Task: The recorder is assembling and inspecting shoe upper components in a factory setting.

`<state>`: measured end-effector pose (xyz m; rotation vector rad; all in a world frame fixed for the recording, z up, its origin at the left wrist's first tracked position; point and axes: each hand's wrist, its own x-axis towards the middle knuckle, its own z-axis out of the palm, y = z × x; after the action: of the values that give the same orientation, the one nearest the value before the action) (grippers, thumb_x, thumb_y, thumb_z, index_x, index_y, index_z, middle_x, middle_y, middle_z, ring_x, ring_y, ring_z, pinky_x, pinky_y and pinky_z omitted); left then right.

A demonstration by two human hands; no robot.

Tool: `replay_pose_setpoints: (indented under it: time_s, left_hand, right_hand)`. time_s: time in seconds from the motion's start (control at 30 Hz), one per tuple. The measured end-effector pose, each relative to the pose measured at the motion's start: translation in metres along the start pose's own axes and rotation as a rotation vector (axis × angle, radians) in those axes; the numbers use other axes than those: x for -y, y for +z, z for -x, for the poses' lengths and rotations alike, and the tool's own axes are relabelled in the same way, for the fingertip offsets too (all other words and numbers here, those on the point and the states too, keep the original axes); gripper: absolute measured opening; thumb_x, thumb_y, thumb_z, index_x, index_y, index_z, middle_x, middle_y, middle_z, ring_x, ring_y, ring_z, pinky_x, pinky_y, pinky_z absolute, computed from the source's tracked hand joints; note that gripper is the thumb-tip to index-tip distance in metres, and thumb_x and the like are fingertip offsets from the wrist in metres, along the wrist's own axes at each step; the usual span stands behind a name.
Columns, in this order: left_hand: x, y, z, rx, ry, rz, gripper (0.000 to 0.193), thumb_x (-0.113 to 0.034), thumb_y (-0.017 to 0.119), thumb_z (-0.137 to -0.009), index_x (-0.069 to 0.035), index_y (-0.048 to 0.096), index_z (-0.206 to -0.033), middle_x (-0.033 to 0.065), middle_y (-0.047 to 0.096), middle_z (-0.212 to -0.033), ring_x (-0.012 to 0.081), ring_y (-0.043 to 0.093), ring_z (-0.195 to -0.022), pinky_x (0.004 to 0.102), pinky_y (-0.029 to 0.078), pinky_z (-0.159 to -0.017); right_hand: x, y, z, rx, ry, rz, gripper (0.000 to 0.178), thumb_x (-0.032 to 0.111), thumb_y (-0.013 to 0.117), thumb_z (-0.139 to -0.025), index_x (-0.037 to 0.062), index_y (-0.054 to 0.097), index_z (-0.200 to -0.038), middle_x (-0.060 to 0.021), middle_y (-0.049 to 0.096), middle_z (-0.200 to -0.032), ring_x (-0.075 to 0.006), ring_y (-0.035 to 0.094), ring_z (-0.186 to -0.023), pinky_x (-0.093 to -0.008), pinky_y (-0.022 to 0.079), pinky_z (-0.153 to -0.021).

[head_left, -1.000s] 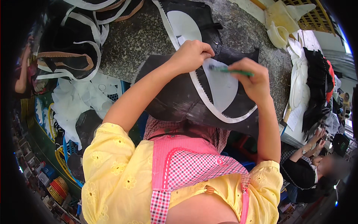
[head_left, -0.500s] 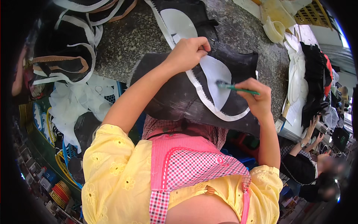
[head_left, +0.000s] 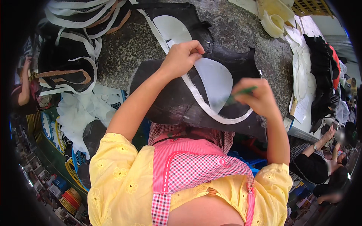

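Black piece point(head_left: 166, 98) with white trim point(head_left: 197, 95) overhangs the near edge of the speckled surface point(head_left: 120, 56), above the lap. The right hand point(head_left: 260, 96) has its grip closed around a blurred green brush point(head_left: 244, 92) by a pale patch point(head_left: 217, 77); how much is brushed cannot be told. Farther, the left hand point(head_left: 181, 58) appears to pinch the piece, fingertips together. Beyond, a second pale patch point(head_left: 171, 28) lies in place, with room to the right before the white stack point(head_left: 299, 75).

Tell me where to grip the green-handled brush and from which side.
Take the green handle from the right, as the right hand does: it slants down-left toward the white half-moon piece, so a hold near its upper-right end should stay clear of that piece.
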<state>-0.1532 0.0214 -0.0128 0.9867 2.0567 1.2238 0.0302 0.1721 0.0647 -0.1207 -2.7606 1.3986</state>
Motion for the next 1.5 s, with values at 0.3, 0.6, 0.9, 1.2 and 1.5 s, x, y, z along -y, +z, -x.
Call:
replay_pose_setpoints:
  time_s: [0.3, 0.6, 0.9, 1.2, 1.5]
  left_hand:
    - [-0.026, -0.024, 0.009, 0.365, -0.003, 0.135, 0.024, -0.006, 0.058, -0.076, -0.001, 0.060, -0.100, 0.0058, 0.062, -0.076, 0.0098, 0.056, -0.067, 0.0244, 0.045, -0.064]
    - [-0.072, -0.050, 0.028, -0.092, 0.277, 0.003, 0.008, -0.001, 0.059, -0.076, 0.000, 0.063, -0.083, 0.0035, 0.062, -0.070, 0.0071, 0.055, -0.063, 0.0210, 0.044, -0.060]
    - [-0.088, -0.025, 0.064, -0.452, 1.108, -0.308, 0.023, 0.001, 0.063, -0.069, -0.002, 0.060, -0.091, 0.0123, 0.065, -0.085, 0.0192, 0.061, -0.066, 0.0261, 0.048, -0.054]
    - [-0.038, 0.038, 0.084, -0.096, 1.346, -0.316, 0.016, -0.007, 0.060, -0.065, -0.001, 0.060, -0.080, 0.0137, 0.061, -0.092, 0.0206, 0.060, -0.068, 0.0263, 0.051, -0.059]
    - [-0.013, 0.042, 0.086, 0.023, 1.105, -0.346, 0.025, -0.001, 0.059, -0.060, 0.002, 0.060, -0.084, 0.0160, 0.059, -0.094, 0.0279, 0.059, -0.076, 0.0324, 0.051, -0.065]
  right_hand:
    - [-0.085, -0.133, -0.041, -1.084, -0.116, -0.243, 0.024, 0.005, 0.061, -0.077, 0.0020, 0.055, -0.100, -0.0040, 0.056, -0.075, -0.0058, 0.051, -0.049, -0.0176, 0.039, -0.039]
    - [-0.219, -0.169, -0.089, -1.189, 0.325, 0.448, 0.040, 0.036, 0.063, -0.074, 0.0007, 0.058, -0.093, -0.0113, 0.062, -0.075, -0.0212, 0.061, -0.068, -0.0345, 0.047, -0.063]
    - [-0.032, -0.058, 0.032, -0.309, 0.102, -0.514, 0.085, 0.075, 0.042, -0.068, -0.0016, 0.057, -0.102, -0.0039, 0.061, -0.076, -0.0021, 0.045, -0.052, -0.0146, 0.031, -0.043]
    - [-0.040, -0.009, 0.093, -0.392, 0.376, -0.847, 0.022, 0.021, 0.058, -0.081, -0.0006, 0.054, -0.083, -0.0001, 0.056, -0.068, -0.0037, 0.046, -0.052, -0.0169, 0.034, -0.045]
    - [-0.062, 0.018, 0.081, -0.556, 0.422, -0.208, 0.009, 0.008, 0.061, -0.075, -0.0004, 0.057, -0.072, 0.0020, 0.054, -0.060, -0.0031, 0.046, -0.054, -0.0187, 0.038, -0.050]
